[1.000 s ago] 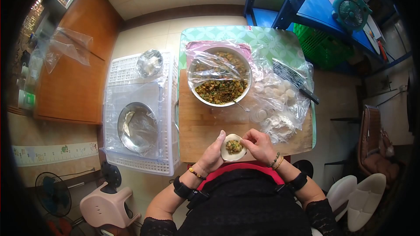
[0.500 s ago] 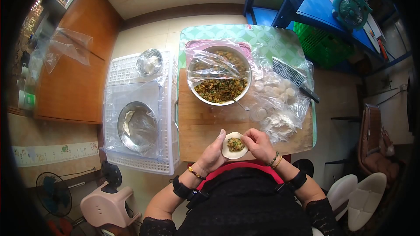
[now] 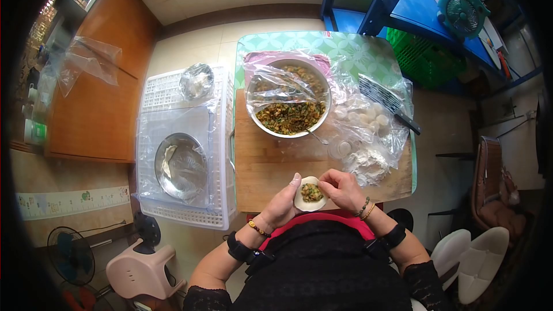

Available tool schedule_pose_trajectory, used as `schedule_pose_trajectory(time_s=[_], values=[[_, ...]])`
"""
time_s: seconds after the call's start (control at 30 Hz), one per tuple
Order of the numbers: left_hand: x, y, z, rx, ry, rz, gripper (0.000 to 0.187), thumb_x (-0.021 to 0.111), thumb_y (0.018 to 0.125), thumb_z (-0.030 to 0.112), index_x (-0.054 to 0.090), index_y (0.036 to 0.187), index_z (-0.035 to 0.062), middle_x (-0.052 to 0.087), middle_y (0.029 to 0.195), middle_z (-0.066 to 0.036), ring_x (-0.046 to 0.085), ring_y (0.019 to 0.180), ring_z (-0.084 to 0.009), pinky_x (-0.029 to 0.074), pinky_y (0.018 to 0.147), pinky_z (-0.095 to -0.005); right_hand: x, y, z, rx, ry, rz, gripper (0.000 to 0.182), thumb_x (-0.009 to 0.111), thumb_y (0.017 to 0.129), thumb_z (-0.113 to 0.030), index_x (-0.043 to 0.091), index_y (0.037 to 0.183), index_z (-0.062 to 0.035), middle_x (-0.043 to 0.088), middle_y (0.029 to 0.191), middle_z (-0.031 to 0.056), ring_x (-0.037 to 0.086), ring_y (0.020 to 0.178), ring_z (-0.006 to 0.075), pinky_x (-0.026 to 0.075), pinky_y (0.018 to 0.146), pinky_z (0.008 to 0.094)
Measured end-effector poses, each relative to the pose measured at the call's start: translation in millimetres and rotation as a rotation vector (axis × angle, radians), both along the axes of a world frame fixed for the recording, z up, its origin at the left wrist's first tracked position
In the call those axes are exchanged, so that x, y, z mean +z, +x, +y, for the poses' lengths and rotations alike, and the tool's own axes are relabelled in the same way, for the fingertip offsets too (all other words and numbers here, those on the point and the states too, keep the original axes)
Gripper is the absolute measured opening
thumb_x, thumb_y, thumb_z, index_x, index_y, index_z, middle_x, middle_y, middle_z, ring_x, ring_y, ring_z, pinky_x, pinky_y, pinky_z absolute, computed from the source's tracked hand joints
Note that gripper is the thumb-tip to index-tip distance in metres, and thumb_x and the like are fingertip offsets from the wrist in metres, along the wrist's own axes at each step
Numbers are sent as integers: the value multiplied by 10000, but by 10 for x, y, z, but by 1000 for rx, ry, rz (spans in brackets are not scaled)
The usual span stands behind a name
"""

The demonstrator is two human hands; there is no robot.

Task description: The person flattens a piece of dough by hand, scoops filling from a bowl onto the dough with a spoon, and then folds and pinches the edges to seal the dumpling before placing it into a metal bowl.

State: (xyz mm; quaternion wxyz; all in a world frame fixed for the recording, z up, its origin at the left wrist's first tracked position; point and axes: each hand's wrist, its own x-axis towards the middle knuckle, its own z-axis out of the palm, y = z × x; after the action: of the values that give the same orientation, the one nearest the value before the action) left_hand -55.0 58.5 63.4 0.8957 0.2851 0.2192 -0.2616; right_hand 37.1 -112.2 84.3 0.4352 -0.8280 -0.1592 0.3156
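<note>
A round dumpling wrapper (image 3: 300,200) with a mound of chopped filling (image 3: 311,192) at its middle is held over the near edge of the wooden board (image 3: 259,167). My left hand (image 3: 280,203) supports it from the left, thumb up along the rim. The fingers of my right hand (image 3: 342,190) pinch its right edge. Beyond my hands stands a large bowl of filling (image 3: 291,120), partly covered with plastic film, a spoon handle (image 3: 315,137) jutting from its near side. White flour (image 3: 367,167) lies in a heap to the right.
Dough pieces (image 3: 368,118) sit under plastic, with a cleaver (image 3: 391,103) lying across it. On the left, a white crate (image 3: 222,196) bears a metal bowl (image 3: 181,167) with one pale dumpling-like piece, plus a smaller film-covered bowl (image 3: 197,80).
The wrapper has shifted very slightly right and its rim looks a little more drawn up at the right. Both hands keep their hold on it; the rest is unchanged.
</note>
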Motion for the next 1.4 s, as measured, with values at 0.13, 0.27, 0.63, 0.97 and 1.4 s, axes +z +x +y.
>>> schedule_pose_trajectory(time_s=[0.13,0.27,0.63,0.97,1.4], values=[[59,11,11,-59,87,7,637,213,1033,523,411,1390,34,517,1342,-117,536,1230,-231,432,1065,-401,3,-33,27,52,63,-109,149,665,870,-161,680,893,-14,671,714,99,624,613,139,491,571,290],[15,11,18,-151,233,-63,647,201,1037,516,399,1411,26,531,1315,-103,543,1204,-200,439,1053,-366,-32,-31,36,179,143,-245,131,661,873,-154,659,888,-24,666,747,134,652,646,219,508,597,329],[-21,20,117,-287,672,-244,717,230,1023,566,608,1200,-17,647,1110,-115,597,1023,-160,477,912,-299,4,-79,55,203,109,-165,189,666,892,-188,588,927,-19,665,782,139,664,720,283,519,647,368],[-57,0,118,-159,202,-8,786,200,998,617,545,1254,-41,655,1106,-129,652,1000,-186,551,859,-319,-177,-121,36,-41,291,349,189,665,906,-198,629,931,-14,671,779,74,626,697,126,500,623,290],[156,19,45,-105,169,97,710,228,992,633,606,1094,40,638,952,-21,620,826,-94,533,712,-260,-6,-68,40,80,117,-146,178,625,909,-176,668,913,-4,684,798,145,660,701,222,502,622,343]])
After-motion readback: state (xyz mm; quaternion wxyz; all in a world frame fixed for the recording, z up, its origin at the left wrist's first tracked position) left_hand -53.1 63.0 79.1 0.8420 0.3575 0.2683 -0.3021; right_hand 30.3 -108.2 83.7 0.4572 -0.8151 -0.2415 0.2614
